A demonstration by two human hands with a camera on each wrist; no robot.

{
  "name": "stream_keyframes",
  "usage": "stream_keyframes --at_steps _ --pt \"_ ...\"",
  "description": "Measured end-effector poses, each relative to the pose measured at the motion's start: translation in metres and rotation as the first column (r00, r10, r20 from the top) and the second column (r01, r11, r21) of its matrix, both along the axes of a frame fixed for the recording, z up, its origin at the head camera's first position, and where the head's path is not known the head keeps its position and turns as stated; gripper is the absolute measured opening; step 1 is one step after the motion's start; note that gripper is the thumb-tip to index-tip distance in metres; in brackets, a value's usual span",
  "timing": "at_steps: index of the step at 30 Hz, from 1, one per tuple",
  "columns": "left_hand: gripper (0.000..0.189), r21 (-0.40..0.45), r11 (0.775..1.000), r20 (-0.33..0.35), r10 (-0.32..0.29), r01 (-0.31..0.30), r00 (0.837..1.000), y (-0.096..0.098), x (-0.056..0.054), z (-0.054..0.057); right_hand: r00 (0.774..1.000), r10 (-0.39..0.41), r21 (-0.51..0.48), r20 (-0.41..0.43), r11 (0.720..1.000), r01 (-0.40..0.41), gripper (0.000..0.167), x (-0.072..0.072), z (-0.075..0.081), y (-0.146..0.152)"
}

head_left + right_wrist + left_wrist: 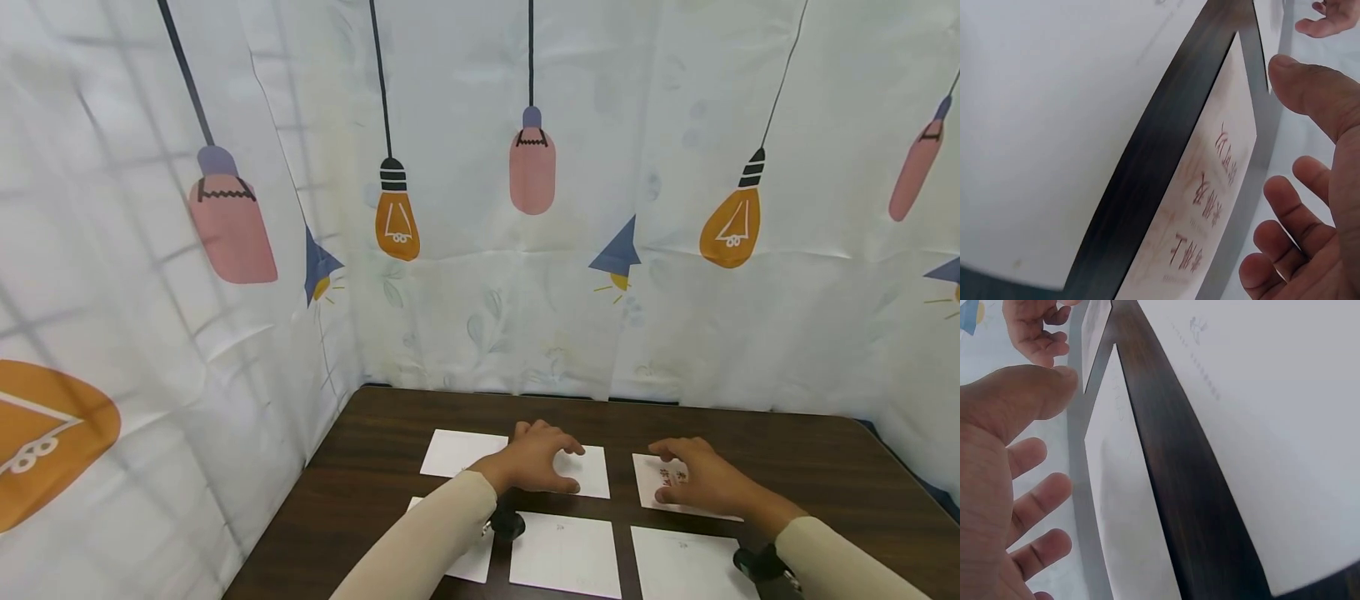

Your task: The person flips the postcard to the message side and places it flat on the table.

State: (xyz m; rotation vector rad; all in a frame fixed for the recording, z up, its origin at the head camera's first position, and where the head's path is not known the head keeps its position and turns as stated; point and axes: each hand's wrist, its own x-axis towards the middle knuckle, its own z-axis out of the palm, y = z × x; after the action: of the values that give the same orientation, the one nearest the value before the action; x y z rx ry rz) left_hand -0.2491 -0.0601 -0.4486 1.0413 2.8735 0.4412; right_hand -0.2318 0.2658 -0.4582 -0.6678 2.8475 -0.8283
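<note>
My left hand (536, 460) hovers over the back middle white card (596, 477), its fingers and thumb spread in a loose curve. Nothing lies between its fingers in the left wrist view, where the thumb (1041, 394) is apart from the card. Over the back right card (648, 479), which bears reddish-brown written characters, is my right hand (697, 479). Its fingers are likewise spread and hold nothing. In the right wrist view the printed card (1210, 206) lies beside the curved fingers (1279, 244), with a gap between them.
Another white card (461, 450) lies at back left. Along the front are a partly covered card (472, 558), a middle sheet (566, 554) and a right sheet (690, 562), each with small marks. The dark wooden table (787, 450) meets a lamp-patterned curtain (480, 317) behind.
</note>
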Motion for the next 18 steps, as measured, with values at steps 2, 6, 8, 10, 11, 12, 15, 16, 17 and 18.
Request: stream_keyframes --at_steps 2,6,8,10,11,12,15,16,17,18 --pt "0.051 0.003 1.0 -0.001 -0.001 0.001 1.0 0.003 0.0 0.0 1.0 0.0 0.008 -0.004 1.0 0.0 0.076 0.001 0.002 0.003" --pt "0.051 0.022 1.0 0.002 -0.007 0.007 1.0 0.009 0.001 0.0 1.0 0.011 0.011 -0.014 1.0 -0.011 0.076 0.003 0.005 0.01" --pt "0.051 0.019 1.0 0.0 -0.008 0.008 1.0 0.013 0.001 0.001 1.0 0.018 0.001 -0.018 1.0 -0.018 0.077 0.004 0.006 0.013" --pt "0.051 0.016 1.0 -0.004 -0.009 0.009 1.0 0.017 0.001 0.0 1.0 0.019 0.0 -0.019 1.0 -0.019 0.077 0.004 0.007 0.016" --pt "0.051 0.014 1.0 -0.006 -0.011 0.011 1.0 0.019 0.001 0.0 0.999 0.024 0.001 -0.026 1.0 -0.024 0.077 0.004 0.006 0.018" --pt "0.051 0.014 1.0 -0.008 -0.014 0.015 1.0 0.02 0.001 0.0 0.999 0.028 0.002 -0.031 1.0 -0.028 0.077 0.004 0.006 0.02" --pt "0.052 0.001 1.0 -0.011 -0.024 0.024 1.0 0.025 0.001 -0.002 0.999 0.023 0.02 -0.047 1.0 -0.022 0.076 0.005 0.005 0.024" --pt "0.052 -0.004 1.0 -0.01 -0.026 0.026 1.0 0.026 0.002 -0.003 0.998 0.022 0.026 -0.053 0.999 -0.021 0.076 0.005 0.005 0.025" --pt "0.053 -0.009 1.0 -0.012 -0.028 0.028 1.0 0.028 0.002 -0.003 0.998 0.026 0.032 -0.064 0.999 -0.024 0.076 0.005 0.006 0.027" --pt "0.053 -0.015 0.999 -0.014 -0.029 0.029 0.999 0.03 0.002 -0.003 0.997 0.024 0.039 -0.067 0.999 -0.021 0.076 0.006 0.006 0.028"
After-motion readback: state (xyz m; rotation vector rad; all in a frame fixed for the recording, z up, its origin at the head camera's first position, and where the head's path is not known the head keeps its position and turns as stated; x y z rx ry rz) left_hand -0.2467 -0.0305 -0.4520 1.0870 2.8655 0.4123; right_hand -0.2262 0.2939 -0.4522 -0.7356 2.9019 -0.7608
